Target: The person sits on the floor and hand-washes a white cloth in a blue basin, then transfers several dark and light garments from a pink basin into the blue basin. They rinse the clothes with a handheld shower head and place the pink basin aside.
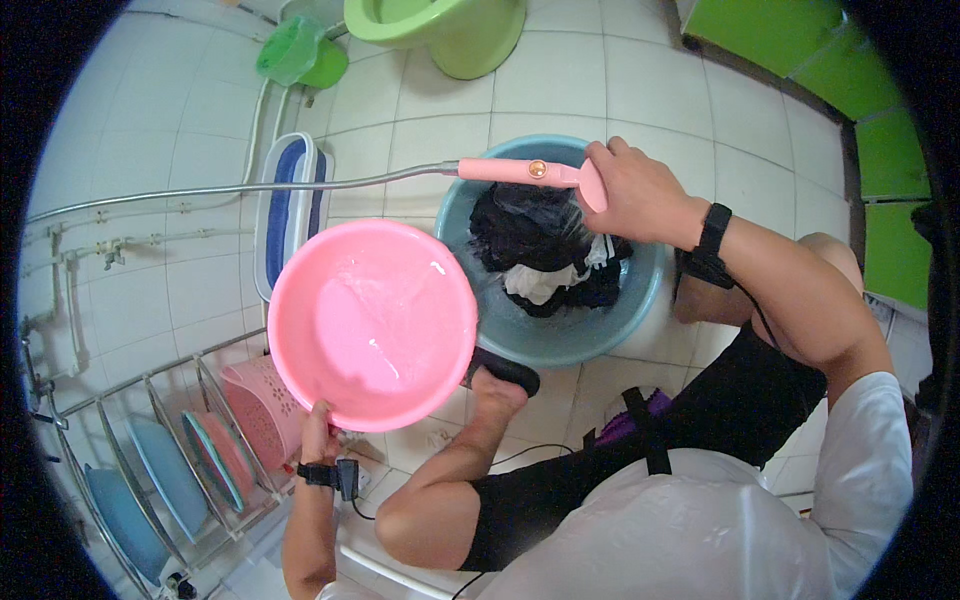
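My left hand (pixel 318 432) grips the near rim of a pink basin (pixel 370 320), its fingers mostly hidden by the rim. The basin is tilted, and a little water glistens inside. With my right hand (pixel 640 190) I hold a pink handheld shower head (pixel 520 172) by its head end, its metal hose running off to the left. Below it, a large blue basin (pixel 560 350) stands on the floor with black clothes (pixel 510 225) and a white cloth (pixel 540 285) in it. Fine spray falls from the shower head onto the clothes. The pink basin overlaps the blue basin's left edge.
At left, a metal rack (pixel 160 400) holds several basins and a pink perforated basket (pixel 262 405). A white-and-blue tub (pixel 290 210) leans by the tiled wall. Beyond are a green toilet (pixel 475 40) and green bin (pixel 325 65). Green cabinets (pixel 760 30) line the right.
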Tool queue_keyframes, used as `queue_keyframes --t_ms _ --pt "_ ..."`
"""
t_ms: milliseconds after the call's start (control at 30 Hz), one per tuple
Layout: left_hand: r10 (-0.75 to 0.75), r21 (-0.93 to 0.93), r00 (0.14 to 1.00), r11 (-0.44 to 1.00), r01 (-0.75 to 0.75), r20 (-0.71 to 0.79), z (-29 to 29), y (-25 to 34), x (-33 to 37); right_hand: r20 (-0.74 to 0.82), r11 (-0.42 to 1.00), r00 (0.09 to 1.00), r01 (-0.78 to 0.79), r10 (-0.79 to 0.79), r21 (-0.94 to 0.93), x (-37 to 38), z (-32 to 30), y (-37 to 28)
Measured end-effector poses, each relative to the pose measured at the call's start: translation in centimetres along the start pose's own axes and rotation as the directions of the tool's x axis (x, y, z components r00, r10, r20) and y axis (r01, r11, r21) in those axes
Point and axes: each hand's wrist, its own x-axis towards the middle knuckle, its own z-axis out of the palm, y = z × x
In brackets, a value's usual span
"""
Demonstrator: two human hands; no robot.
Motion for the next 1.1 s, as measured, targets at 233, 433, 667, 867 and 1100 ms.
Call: queue_keyframes --t_ms 233,433,667,867,1100 --pt "0.081 0.0 0.996 0.997 -0.081 -0.02 -0.4 0.3 1.5 -0.029 1.0 0.999 0.023 -0.023 -0.003 -0.5 0.0 0.3" --pt "0.036 0.068 0.999 0.997 -0.036 0.009 -0.9 0.6 2.7 -0.029 1.0 1.0 0.009 -0.009 0.006 -0.7 0.1 0.7" --pt "0.152 0.043 0.988 0.988 -0.151 -0.002 2.0 4.3 -1.7 -0.041 0.997 0.997 0.056 -0.058 -0.059 -1.0 -0.1 0.7" --pt "0.231 0.14 0.973 0.964 -0.227 -0.018 2.8 5.8 -2.4 -0.025 0.995 0.997 0.076 -0.077 -0.064 -1.8 -0.4 0.4" --pt "0.295 0.184 0.956 0.939 -0.291 0.008 3.2 6.7 -2.5 -0.012 0.996 0.997 0.082 -0.083 -0.037 -2.5 -1.0 0.2"
